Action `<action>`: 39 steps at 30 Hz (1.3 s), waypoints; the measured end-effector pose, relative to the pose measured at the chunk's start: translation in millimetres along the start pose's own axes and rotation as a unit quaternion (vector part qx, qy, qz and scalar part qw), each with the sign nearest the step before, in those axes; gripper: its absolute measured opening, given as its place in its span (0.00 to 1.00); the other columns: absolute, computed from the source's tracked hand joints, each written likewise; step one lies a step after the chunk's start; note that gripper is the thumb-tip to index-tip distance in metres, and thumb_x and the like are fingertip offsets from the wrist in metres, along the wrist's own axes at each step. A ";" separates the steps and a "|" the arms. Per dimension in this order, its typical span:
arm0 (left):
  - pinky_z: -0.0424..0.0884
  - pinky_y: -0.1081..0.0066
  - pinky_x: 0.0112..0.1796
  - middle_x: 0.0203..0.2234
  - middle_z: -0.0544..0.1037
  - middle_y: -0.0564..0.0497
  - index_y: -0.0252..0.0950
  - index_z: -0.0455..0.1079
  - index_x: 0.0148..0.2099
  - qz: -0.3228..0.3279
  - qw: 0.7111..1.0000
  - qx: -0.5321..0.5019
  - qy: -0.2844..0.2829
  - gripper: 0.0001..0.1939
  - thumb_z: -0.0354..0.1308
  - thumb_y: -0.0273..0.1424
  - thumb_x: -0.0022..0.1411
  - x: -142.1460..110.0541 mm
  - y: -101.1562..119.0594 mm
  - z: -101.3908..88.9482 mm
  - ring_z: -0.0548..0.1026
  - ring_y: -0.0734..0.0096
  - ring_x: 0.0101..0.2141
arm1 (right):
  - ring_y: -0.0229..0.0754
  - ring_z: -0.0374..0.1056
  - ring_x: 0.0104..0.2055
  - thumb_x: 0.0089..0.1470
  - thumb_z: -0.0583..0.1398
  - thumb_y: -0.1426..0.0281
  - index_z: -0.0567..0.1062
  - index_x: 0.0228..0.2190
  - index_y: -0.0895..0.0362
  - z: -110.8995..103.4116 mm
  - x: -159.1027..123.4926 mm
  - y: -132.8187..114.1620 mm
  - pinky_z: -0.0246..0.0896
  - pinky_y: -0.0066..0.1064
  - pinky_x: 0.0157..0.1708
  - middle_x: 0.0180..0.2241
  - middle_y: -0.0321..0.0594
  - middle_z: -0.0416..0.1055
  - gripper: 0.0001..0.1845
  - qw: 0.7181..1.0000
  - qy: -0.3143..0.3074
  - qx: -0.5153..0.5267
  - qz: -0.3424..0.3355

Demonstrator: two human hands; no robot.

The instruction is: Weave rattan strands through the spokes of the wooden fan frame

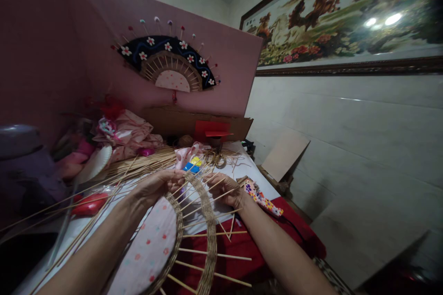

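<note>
A half-made fan stands tilted in front of me, with a half-round of pink dotted fabric, a braided edge and thin wooden sticks fanning outward. A woven cord band runs across the sticks. My left hand is closed on the fan's upper end, where the band begins. Just right of the band, my right hand is closed in a pinch among the stick ends. What its fingertips hold is too small to make out. Behind both hands lie blue and yellow pieces.
Scissors lie beyond the hands. Long thin sticks spread over the white tabletop, near a red packet. Flowered fabric sits right of my right hand. A finished fan hangs on the pink panel behind.
</note>
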State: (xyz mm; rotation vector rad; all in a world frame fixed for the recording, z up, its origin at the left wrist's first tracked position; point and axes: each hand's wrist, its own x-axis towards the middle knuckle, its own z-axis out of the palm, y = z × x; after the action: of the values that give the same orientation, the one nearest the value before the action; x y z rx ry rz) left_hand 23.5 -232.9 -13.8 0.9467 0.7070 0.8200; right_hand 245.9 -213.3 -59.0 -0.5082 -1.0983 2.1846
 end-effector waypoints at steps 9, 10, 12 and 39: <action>0.59 0.81 0.18 0.18 0.68 0.53 0.28 0.72 0.29 -0.010 1.000 0.002 -0.009 0.05 0.59 0.20 0.44 -1.2 3.1 2.6 0.60 0.84 0.16 | 0.26 0.35 0.14 0.38 0.58 0.82 0.65 0.24 0.61 2.1 0.6 0.0 0.34 0.18 0.11 0.14 0.24 0.45 0.08 1.000 0.018 0.005 -0.008; 0.60 0.81 0.19 0.19 0.69 0.53 0.28 0.72 0.29 -0.002 1.000 0.008 0.005 0.06 0.59 0.21 0.45 -1.5 3.3 3.4 0.62 0.84 0.17 | 0.26 0.35 0.14 0.38 0.58 0.82 0.67 0.26 0.61 2.1 0.6 0.0 0.34 0.18 0.10 0.14 0.23 0.45 0.08 1.000 0.019 0.005 -0.009; 0.63 0.81 0.21 0.21 0.71 0.51 0.27 0.72 0.31 0.011 0.999 0.022 0.033 0.06 0.59 0.23 0.46 -2.4 3.0 4.6 0.65 0.82 0.20 | 0.26 0.34 0.14 0.40 0.57 0.82 0.68 0.28 0.62 1.9 0.5 0.1 0.33 0.18 0.10 0.13 0.23 0.45 0.08 1.000 0.017 0.005 -0.010; 0.47 0.76 0.17 0.10 0.63 0.56 0.32 0.68 0.21 0.137 0.939 0.301 0.098 0.11 0.57 0.34 0.48 6.5 -7.4 7.1 0.55 0.82 0.13 | 0.25 0.37 0.13 0.40 0.58 0.79 0.67 0.25 0.62 -4.0 0.5 2.1 0.36 0.17 0.10 0.14 0.24 0.48 0.05 1.000 0.001 0.008 -0.010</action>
State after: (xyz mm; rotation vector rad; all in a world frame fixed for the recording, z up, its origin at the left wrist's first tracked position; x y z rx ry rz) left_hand 34.6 -232.9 -18.5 1.5548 1.0464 0.9722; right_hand 247.0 -211.6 -63.1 -0.4906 -1.0797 2.1724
